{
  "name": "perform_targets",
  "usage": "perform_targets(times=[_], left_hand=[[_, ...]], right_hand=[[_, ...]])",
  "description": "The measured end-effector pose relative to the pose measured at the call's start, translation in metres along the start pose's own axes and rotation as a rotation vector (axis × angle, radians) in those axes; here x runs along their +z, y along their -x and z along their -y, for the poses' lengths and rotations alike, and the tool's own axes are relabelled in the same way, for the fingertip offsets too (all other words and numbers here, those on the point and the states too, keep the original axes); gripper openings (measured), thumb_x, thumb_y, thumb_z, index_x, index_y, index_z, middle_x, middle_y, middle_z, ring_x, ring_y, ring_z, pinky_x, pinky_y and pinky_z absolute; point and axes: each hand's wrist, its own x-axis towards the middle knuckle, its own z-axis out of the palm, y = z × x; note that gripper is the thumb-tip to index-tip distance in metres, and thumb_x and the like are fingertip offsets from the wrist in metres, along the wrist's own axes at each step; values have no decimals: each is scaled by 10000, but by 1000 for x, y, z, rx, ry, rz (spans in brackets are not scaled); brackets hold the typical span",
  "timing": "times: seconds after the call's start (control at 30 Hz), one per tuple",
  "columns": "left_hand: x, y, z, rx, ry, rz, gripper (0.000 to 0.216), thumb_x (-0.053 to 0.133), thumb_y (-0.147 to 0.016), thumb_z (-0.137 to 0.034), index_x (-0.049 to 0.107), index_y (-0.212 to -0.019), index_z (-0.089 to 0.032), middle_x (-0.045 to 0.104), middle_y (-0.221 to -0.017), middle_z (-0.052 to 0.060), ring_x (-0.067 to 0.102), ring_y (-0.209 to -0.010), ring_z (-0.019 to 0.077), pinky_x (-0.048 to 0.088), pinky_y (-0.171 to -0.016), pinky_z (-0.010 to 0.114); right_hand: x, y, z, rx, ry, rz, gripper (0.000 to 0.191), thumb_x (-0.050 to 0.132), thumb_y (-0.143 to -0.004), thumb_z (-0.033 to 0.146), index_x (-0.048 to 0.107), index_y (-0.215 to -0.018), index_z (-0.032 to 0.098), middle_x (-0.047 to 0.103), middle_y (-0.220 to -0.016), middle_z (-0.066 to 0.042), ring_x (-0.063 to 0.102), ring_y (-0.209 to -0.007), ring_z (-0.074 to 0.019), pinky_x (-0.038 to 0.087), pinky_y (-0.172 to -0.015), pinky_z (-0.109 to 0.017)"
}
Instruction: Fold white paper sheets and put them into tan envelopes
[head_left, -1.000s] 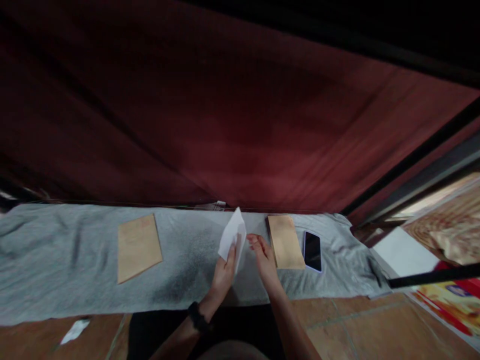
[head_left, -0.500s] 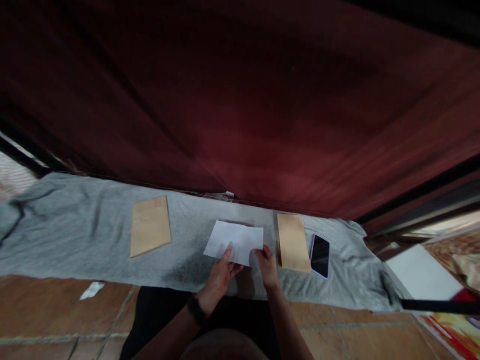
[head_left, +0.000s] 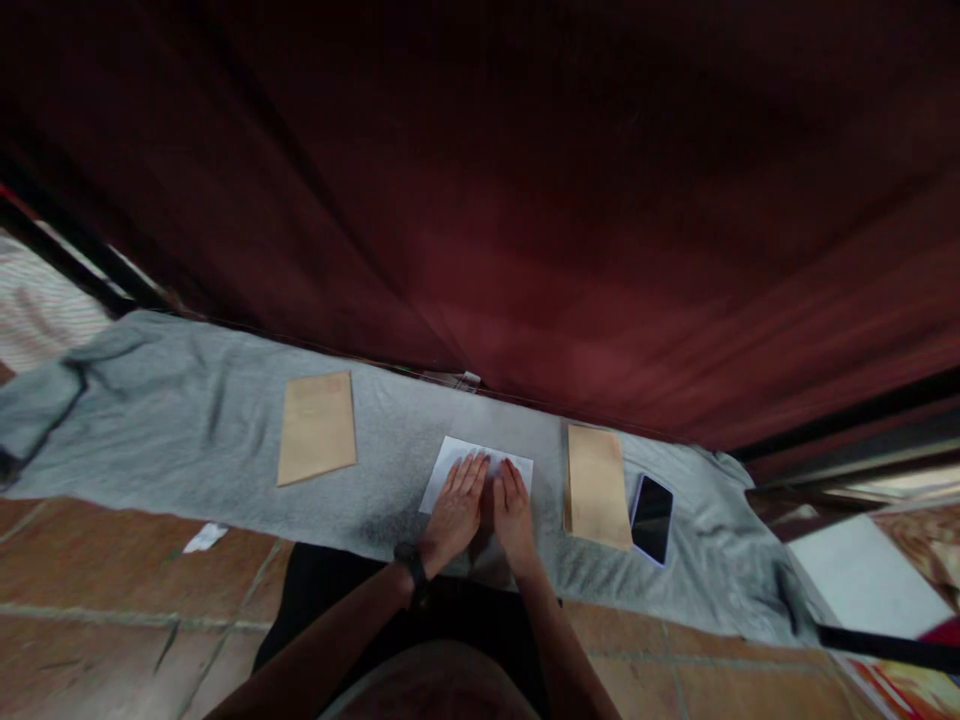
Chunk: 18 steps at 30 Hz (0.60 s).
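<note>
A white folded sheet of paper [head_left: 452,457] lies flat on a grey cloth [head_left: 187,420] spread over the floor. My left hand [head_left: 454,508] rests palm down on the paper, fingers stretched out and together. My right hand [head_left: 512,508] lies flat beside it, also pressing on the paper, the two hands nearly touching. A dark band sits on my left wrist. A brown envelope [head_left: 597,486] lies just right of my right hand. Another brown envelope [head_left: 317,427] lies farther off to the left.
A dark phone [head_left: 652,505] lies screen up at the right of the near envelope. A dark red curtain [head_left: 525,220] hangs along the far edge of the cloth. Brown floor tiles [head_left: 112,590] run in front, with a small white scrap [head_left: 204,537].
The paper, held up in my left hand a second ago, was brought down onto the cloth. Both hands now lie flat on it. The view has shifted and tilted.
</note>
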Motion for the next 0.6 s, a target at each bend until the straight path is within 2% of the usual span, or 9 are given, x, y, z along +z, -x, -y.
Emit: perform_targets(times=[0.1, 0.23, 0.4, 0.6], left_hand=[[13, -15, 13, 69, -115, 57, 558, 328, -974, -164, 416, -1514, -54, 401, -1599, 192, 294, -1528, 258, 259, -1241, 503], [23, -16, 22, 62, -130, 72, 542, 315, -999, -216, 432, -1509, -76, 393, -1606, 187, 309, -1519, 277, 246, -1237, 516], [18, -10, 26, 56, -187, 78, 588, 347, -968, -168, 373, -1552, -102, 386, -1616, 162, 297, -1527, 254, 227, -1249, 490], [11, -5, 35, 25, -200, 43, 605, 354, -961, -171, 357, -1559, -81, 394, -1612, 161, 288, -1533, 251, 200, -1262, 476]], right_hand=[[17, -11, 12, -66, -36, 108, 565, 182, -1081, 375, 434, -1530, 142, 446, -1588, -113, 363, -1490, -183, 322, -1231, -442], [27, -13, 16, -92, 63, 131, 568, 174, -1084, 359, 341, -1578, 135, 380, -1626, -114, 310, -1519, -189, 281, -1248, -455], [26, -4, 8, -142, 222, 102, 539, 221, -1089, 332, 367, -1566, 130, 441, -1587, -141, 339, -1507, -217, 290, -1233, -491], [23, 0, -3, -195, 351, 88, 562, 264, -1092, 377, 368, -1561, 87, 400, -1599, -186, 328, -1513, -260, 273, -1231, -512]])
